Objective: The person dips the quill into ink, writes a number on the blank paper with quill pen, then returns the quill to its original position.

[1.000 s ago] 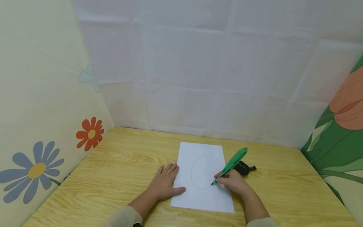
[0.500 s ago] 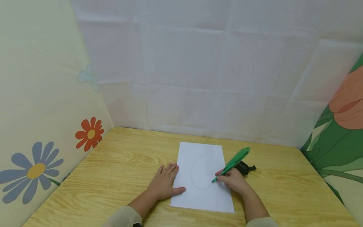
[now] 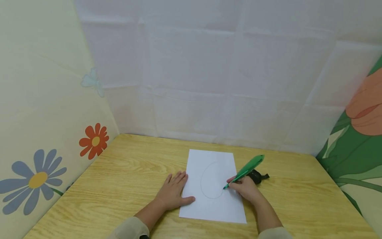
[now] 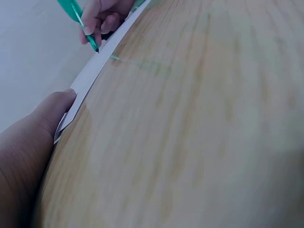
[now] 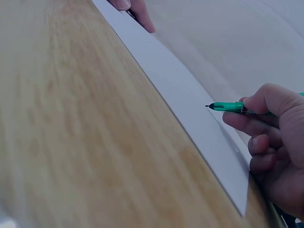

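A white sheet of paper [image 3: 195, 207] lies on the wooden table, with a thin curved line forming most of an oval, its gap at the upper right. My right hand [image 3: 248, 191] pinches a green pen [image 3: 249, 166] with a wide leaf-like top end; its dark tip meets the paper at the oval's lower right. In the right wrist view the pen [image 5: 228, 107] sits between thumb and forefinger, the other fingers curled. My left hand [image 3: 174, 194] rests flat at the sheet's left edge, thumb on the paper [image 4: 88, 76], fingers spread.
Just behind my right hand lies a black rounded object with a short tail [image 3: 256, 177], partly hidden by hand and pen. The wooden table [image 3: 134, 166] reaches back to a white cloth backdrop [image 3: 191, 83]. Flower-printed panels [image 3: 38, 179] stand at the sides.
The pen tip has crept up and slightly right along the oval's right side, lengthening the line a little. My left hand and the paper stay in place.
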Demonstrator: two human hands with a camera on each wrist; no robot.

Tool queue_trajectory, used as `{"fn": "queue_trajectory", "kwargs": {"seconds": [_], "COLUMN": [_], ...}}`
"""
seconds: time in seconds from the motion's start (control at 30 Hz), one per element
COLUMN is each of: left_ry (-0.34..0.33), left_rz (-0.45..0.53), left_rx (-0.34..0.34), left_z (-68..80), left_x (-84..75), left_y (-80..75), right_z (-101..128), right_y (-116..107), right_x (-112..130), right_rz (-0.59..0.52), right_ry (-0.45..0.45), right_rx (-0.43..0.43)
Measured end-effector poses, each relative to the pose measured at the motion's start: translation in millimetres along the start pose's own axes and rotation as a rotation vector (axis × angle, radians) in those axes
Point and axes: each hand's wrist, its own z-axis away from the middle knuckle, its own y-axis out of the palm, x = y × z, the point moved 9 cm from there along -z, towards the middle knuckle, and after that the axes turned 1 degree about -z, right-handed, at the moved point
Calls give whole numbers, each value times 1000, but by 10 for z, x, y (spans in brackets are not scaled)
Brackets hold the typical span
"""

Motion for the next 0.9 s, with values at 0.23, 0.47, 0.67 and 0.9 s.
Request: {"fn": "queue_trajectory", "kwargs": {"seconds": [0.23, 0.47, 0.67, 0.9], "left_ry": [0, 2, 7, 4], "left_rz": [12, 2, 0, 3], "left_rx": [2, -9, -12, -8], "left_z": [9, -9, -15, -15], "left_x": [-3, 18, 34, 37], "left_y": [-6, 13, 30, 32], "right_z": [-23, -47, -62, -83], "right_y": [-7, -21, -28, -23], "right_x": [-4, 0, 1, -16], "right_rz": [-20, -42, -41, -42], "right_ry": [-9, -20, -11, 3], "right_rx": [-20, -35, -54, -64]}}
